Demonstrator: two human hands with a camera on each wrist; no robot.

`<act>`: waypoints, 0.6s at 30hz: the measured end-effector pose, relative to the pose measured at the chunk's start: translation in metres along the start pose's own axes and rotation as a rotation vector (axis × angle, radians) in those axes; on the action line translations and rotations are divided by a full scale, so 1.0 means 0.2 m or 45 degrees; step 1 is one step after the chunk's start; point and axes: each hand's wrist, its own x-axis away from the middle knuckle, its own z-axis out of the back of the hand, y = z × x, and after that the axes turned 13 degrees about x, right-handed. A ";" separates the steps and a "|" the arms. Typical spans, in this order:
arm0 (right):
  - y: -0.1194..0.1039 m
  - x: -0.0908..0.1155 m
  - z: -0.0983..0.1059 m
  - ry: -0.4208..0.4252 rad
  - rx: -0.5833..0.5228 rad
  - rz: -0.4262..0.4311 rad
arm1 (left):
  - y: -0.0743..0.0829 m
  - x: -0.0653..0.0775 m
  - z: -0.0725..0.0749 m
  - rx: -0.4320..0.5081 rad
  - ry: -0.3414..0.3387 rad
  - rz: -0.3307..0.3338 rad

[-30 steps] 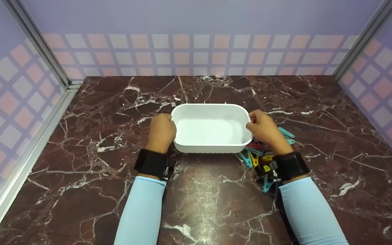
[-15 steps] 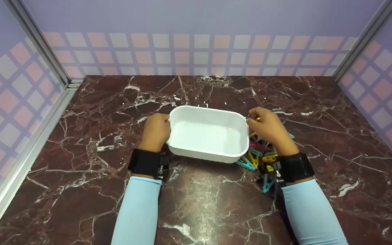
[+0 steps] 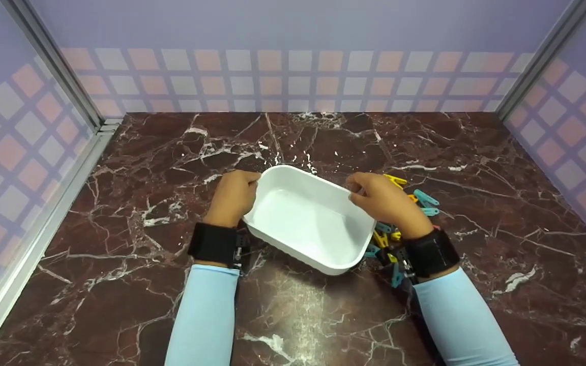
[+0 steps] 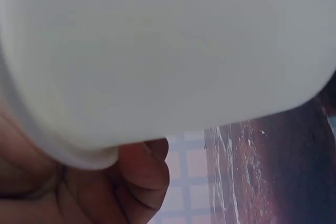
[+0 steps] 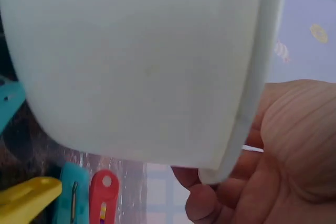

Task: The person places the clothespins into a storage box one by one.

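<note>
Both hands hold a white rectangular plastic tub that has nothing in it. My left hand grips the rim at its left end, fingers curled on the wall in the left wrist view. At the far right part of the rim, my right hand pinches the edge between thumb and fingers; the right wrist view shows the tub's outer wall off the table. Plastic clothespins lie under and beside the right forearm: yellow, teal, and a red clothespin in the right wrist view. Some are hidden.
The dark red marbled tabletop extends around the hands. A lilac wall with pink and white squares stands at the back, with side panels left and right. Small white specks lie beyond the tub.
The tub has turned clockwise, its right end swinging toward the person. My right hand has slid along with the rim, leftward and nearer. More clothespins show at its right.
</note>
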 end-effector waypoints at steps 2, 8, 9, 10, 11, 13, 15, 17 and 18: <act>-0.02 0.01 0.00 -0.006 0.023 0.036 | 0.00 0.00 0.00 0.003 -0.001 -0.030; -0.06 0.01 -0.01 -0.056 0.055 0.082 | -0.01 0.00 -0.01 0.010 -0.024 -0.040; -0.06 0.02 -0.01 -0.067 0.056 0.080 | -0.01 0.00 -0.01 0.008 -0.025 -0.026; -0.06 0.02 -0.01 -0.073 0.059 0.077 | 0.00 -0.01 -0.01 0.006 -0.024 -0.009; -0.06 0.02 -0.01 -0.079 0.061 0.075 | 0.00 -0.01 -0.01 0.001 -0.021 0.009; -0.06 0.02 0.00 -0.075 0.064 0.073 | 0.00 -0.01 -0.01 0.001 -0.010 0.042; -0.05 0.02 0.00 -0.058 0.067 0.069 | 0.01 -0.01 0.00 -0.003 0.012 0.052; -0.05 0.01 0.00 -0.035 0.077 0.070 | 0.01 -0.01 0.00 -0.008 0.029 0.061; -0.04 0.01 0.00 -0.020 0.085 0.074 | 0.01 0.00 0.00 -0.006 0.037 0.063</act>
